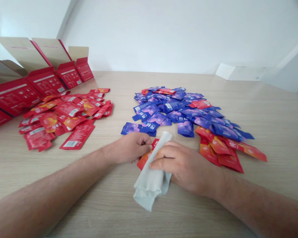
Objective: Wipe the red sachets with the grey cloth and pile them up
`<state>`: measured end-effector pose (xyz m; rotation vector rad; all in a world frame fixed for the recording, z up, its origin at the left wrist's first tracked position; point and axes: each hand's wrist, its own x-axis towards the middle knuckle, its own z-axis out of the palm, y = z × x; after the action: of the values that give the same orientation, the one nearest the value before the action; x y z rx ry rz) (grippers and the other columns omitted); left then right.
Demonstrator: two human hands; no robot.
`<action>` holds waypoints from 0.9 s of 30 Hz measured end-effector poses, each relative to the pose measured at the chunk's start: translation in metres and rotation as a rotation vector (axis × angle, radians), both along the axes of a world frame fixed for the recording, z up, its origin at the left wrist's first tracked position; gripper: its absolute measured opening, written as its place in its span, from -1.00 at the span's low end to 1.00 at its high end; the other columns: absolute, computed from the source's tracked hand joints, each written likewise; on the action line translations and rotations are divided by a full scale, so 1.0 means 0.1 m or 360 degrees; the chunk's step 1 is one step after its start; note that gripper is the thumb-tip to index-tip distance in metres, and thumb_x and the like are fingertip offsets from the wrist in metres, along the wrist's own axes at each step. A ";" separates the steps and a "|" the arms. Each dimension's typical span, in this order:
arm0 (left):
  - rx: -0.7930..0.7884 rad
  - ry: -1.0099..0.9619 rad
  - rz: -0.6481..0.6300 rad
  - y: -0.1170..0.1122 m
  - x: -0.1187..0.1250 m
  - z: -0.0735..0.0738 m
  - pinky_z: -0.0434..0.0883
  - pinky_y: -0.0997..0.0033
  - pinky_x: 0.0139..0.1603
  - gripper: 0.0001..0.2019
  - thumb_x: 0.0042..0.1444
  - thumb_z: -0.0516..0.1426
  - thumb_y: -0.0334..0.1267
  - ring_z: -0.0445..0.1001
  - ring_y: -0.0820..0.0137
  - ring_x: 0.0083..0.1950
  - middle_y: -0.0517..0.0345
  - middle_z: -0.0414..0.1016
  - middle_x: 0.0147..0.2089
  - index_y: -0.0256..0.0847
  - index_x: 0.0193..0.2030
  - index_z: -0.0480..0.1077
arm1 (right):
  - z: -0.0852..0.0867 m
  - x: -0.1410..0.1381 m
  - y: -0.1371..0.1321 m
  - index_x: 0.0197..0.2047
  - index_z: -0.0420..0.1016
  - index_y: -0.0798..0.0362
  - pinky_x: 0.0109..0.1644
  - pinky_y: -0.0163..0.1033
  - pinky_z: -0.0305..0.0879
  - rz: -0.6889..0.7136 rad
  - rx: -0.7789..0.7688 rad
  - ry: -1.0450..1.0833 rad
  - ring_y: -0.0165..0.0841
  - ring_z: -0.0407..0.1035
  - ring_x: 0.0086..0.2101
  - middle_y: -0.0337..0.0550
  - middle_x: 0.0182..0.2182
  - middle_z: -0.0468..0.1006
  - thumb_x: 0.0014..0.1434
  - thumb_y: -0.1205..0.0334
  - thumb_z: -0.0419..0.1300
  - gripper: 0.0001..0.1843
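Observation:
My right hand [181,165] is closed around a folded white cloth [149,181], whose loose end hangs toward me. The cloth lies over part of a red-and-orange sachet [144,160]. Fingers curled, my left hand [132,147] grips the left edge of that sachet. Just beyond both hands spreads a heap of blue-purple sachets [173,105], with a few red ones among them. Several red-orange sachets [220,150] lie at the heap's right front, close to my right wrist. The sachet's right side is hidden beneath the cloth.
Left of my hands is a pile of red sachets [64,115]. Behind it, several open red boxes [46,79] stand in a row with flaps raised. A white block-shaped object [235,72] sits at the back right, against the wall. Everything rests on a light wood table [94,205].

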<state>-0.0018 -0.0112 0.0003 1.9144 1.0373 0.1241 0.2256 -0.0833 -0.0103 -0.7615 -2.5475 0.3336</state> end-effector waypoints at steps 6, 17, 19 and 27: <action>-0.0027 0.0001 0.0006 0.00 0.00 -0.01 0.26 0.57 -0.63 -0.78 0.29 0.09 -0.06 0.39 0.50 -0.59 0.34 0.39 -0.55 -0.14 -0.28 0.37 | 0.00 0.02 0.02 0.06 0.61 0.03 0.09 -0.04 0.40 -0.0089 0.0037 0.0018 -0.19 0.41 -0.05 -0.06 -0.09 0.60 0.29 0.45 0.23 -0.68; -0.0034 -0.0010 0.0005 -0.01 0.01 0.00 0.28 0.58 -0.63 -0.80 0.29 0.08 -0.11 0.38 0.51 -0.59 0.33 0.39 -0.54 -0.15 -0.29 0.36 | -0.01 0.02 0.02 0.07 0.61 0.02 0.11 -0.04 0.40 -0.0086 0.0042 0.0006 -0.19 0.41 -0.04 -0.07 -0.08 0.60 0.30 0.42 0.24 -0.70; 0.0001 0.0013 0.0001 0.00 0.01 0.01 0.27 0.58 -0.65 -0.80 0.28 0.09 -0.09 0.37 0.51 -0.59 0.34 0.35 -0.55 -0.15 -0.30 0.36 | -0.01 0.01 0.00 0.07 0.61 0.01 0.08 -0.06 0.40 -0.0014 0.0048 -0.0020 -0.19 0.41 -0.05 -0.09 -0.10 0.60 0.33 0.38 0.24 -0.72; -0.0032 0.0031 0.0001 0.00 0.01 0.00 0.29 0.57 -0.65 -0.79 0.30 0.07 -0.07 0.41 0.48 -0.58 0.33 0.40 -0.54 -0.13 -0.27 0.35 | -0.01 0.03 0.04 0.07 0.60 0.03 0.13 -0.03 0.38 -0.0138 0.0032 0.0010 -0.18 0.41 -0.04 -0.08 -0.08 0.60 0.27 0.49 0.23 -0.66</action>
<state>-0.0004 -0.0116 0.0003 1.9007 1.0484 0.0953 0.2288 -0.0798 -0.0111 -0.8587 -2.4996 0.2809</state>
